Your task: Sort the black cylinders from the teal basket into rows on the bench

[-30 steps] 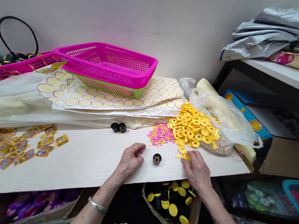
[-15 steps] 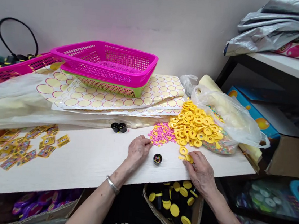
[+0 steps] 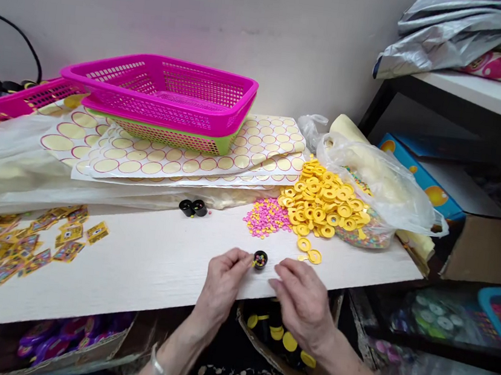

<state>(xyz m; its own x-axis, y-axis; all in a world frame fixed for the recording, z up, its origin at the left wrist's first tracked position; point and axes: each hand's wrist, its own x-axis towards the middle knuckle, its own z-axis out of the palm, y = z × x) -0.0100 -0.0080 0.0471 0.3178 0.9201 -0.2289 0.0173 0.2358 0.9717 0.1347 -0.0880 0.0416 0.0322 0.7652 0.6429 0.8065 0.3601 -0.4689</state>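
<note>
A small black cup (image 3: 260, 260) holding coloured beads stands near the table's front edge. My left hand (image 3: 222, 281) is pinched, thumb against forefinger, with the fingertips at the cup's left rim; what it pinches is too small to see. My right hand (image 3: 303, 300) hovers just right of the cup, fingers curled together and pointing left, their contents hidden. Behind the cup lie a little heap of pink and yellow beads (image 3: 266, 217), a pile of yellow rings (image 3: 322, 202), and two loose yellow rings (image 3: 309, 250).
Two black caps (image 3: 193, 208) sit mid-table. Stacked pink and green baskets (image 3: 160, 100) rest on sticker sheets (image 3: 189, 162). Yellow stickers (image 3: 34, 240) are scattered at left. A plastic bag of beads (image 3: 378, 185) lies at right. Below the table edge stands a box of yellow-capped black pots (image 3: 286, 341).
My left hand went to the bead heap and came back to the black cup. My right hand left the loose yellow rings and moved left toward the cup. The camera tilted down slightly.
</note>
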